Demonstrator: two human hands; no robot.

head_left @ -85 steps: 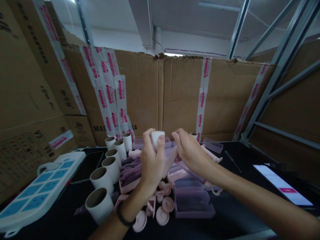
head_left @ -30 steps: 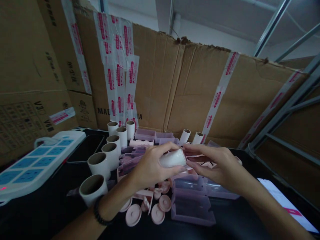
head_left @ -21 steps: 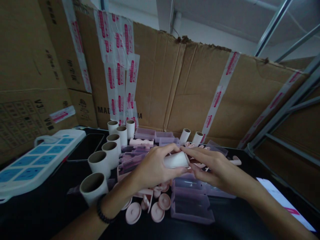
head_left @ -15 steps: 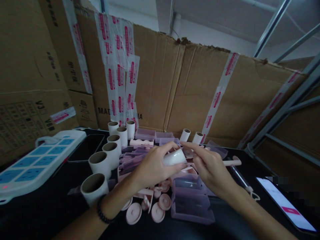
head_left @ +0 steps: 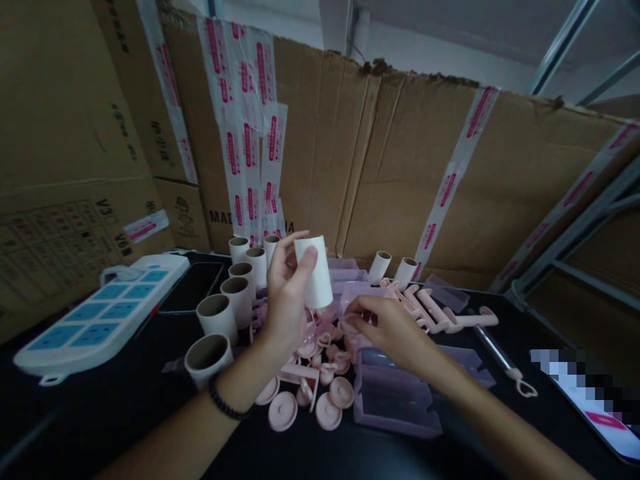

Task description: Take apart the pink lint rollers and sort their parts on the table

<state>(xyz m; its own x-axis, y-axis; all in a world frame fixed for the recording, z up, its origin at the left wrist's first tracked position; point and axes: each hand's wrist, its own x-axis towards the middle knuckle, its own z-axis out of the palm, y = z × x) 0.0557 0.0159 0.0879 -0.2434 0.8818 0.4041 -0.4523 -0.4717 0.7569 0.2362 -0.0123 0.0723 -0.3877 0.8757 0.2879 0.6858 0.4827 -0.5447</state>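
My left hand (head_left: 290,287) is wrapped round a white paper roll (head_left: 316,273) and holds it nearly upright above the pile. To its right, my right hand (head_left: 383,320) has its fingers bent together at a pale pink piece among the translucent purple covers; what lies between the fingertips is hidden. Pink round caps (head_left: 329,410) and small pink parts lie below the hands. An open purple cover (head_left: 395,423) sits in front of my right wrist. Several more white rolls with brown cores (head_left: 209,357) stand in a line left of my left hand.
Two white rolls (head_left: 380,267) lean at the back, before the cardboard wall (head_left: 320,167). Pink handles (head_left: 433,310) lie at right, near a clear-stemmed stick (head_left: 500,353) and a lit phone (head_left: 590,400). A power strip (head_left: 105,307) and a dark phone (head_left: 193,287) are at left.
My left hand has raised the white roll up and left and turned it from lying sideways to nearly upright. My right hand has moved away from the roll, down to the pile.
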